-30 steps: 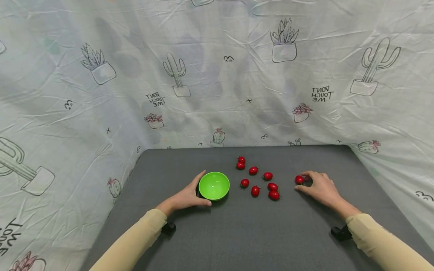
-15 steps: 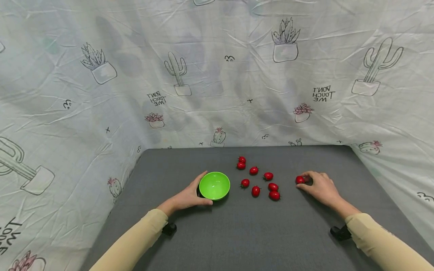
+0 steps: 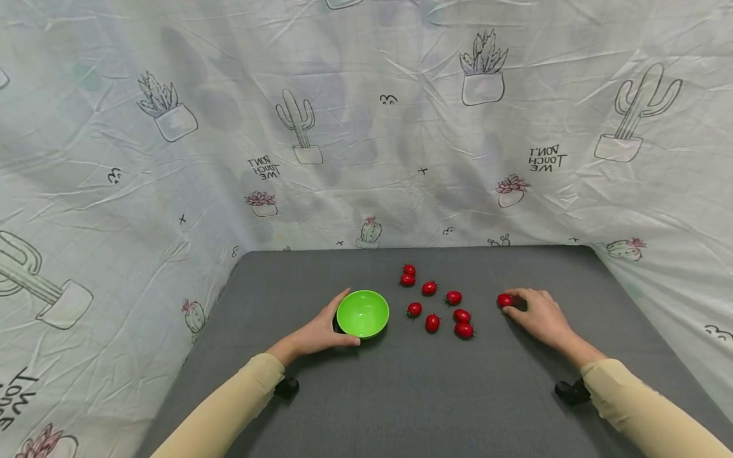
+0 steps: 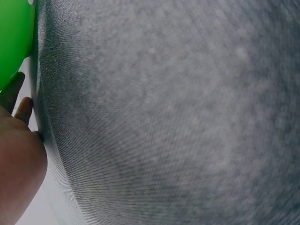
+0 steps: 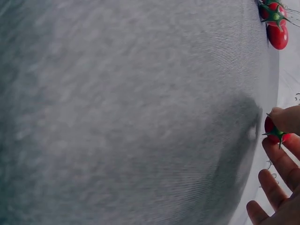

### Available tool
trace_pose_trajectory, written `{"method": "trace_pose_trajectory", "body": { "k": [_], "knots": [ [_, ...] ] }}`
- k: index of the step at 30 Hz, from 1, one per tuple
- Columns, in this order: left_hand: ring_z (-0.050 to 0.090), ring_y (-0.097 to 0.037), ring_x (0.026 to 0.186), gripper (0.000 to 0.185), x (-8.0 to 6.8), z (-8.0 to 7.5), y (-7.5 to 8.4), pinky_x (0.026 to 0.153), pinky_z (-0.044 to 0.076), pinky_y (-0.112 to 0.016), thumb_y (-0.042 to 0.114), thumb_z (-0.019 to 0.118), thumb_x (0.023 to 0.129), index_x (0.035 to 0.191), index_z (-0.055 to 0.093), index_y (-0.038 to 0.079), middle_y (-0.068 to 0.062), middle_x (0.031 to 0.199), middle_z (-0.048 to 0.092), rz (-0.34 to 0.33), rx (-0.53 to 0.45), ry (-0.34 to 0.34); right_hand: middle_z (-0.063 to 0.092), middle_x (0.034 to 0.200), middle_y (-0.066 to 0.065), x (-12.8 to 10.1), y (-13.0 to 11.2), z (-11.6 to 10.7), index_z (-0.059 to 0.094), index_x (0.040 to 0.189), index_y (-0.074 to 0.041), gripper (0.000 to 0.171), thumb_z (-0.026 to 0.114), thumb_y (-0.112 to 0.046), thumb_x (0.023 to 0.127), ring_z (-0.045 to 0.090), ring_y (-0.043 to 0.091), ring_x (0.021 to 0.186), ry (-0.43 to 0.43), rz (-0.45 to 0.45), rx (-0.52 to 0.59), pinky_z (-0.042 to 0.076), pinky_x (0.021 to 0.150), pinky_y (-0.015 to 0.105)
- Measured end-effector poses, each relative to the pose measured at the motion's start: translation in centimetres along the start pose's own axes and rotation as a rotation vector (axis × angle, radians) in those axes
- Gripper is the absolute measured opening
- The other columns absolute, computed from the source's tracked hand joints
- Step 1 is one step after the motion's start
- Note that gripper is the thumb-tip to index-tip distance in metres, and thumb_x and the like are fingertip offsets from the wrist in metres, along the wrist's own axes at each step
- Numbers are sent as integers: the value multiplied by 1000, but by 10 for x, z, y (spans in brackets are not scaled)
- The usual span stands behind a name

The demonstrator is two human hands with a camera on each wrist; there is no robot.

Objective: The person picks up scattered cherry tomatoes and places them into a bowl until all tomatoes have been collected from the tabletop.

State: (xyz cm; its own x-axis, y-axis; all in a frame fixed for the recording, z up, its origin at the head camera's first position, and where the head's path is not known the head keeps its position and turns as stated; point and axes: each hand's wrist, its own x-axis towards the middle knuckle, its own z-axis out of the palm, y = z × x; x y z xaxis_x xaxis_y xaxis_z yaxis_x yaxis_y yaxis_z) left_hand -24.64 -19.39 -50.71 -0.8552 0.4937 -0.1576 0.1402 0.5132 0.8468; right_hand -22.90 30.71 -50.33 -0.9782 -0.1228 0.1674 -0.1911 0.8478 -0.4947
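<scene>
Pinching tomato (image 3: 504, 300): right grip (image 3: 540, 316) | clasping bowl (image 3: 363, 316): left grip (image 3: 317, 331) | left wrist view crops bowl

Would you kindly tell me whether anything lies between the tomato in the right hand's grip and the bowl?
Yes, loose tomatoes lie on the table between the held tomato and the bowl, one almost directly in line.

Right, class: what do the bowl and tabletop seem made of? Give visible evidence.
Bowl: probably glossy plastic, from its bright green and small highlights; glazed ceramic remains possible.
Tabletop: surface apparently matt grey fabric; fine ribbed lines show in the wrist views.
</scene>
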Motion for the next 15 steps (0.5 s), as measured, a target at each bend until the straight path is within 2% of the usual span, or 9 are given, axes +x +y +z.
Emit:
{"method": "trace_pose_trajectory", "body": {
  "k": [9,15],
  "knots": [
    [22,-29,151,119,0,0,-1,114,27,-58,45,88,80,167,8,26,-6,168,17,13,1,1,66,120,19,14,-23,-4,64,130,0,39,70,-23,100,46,41,120,-3,-29,138,37,96,63],
    [25,-29,150,118,1,0,-1,114,29,-57,46,88,80,166,10,26,-6,167,19,-2,8,7,66,124,17,29,-48,-4,67,130,-3,34,70,-18,100,46,39,125,-44,-106,260,35,101,64]
  ]
}}
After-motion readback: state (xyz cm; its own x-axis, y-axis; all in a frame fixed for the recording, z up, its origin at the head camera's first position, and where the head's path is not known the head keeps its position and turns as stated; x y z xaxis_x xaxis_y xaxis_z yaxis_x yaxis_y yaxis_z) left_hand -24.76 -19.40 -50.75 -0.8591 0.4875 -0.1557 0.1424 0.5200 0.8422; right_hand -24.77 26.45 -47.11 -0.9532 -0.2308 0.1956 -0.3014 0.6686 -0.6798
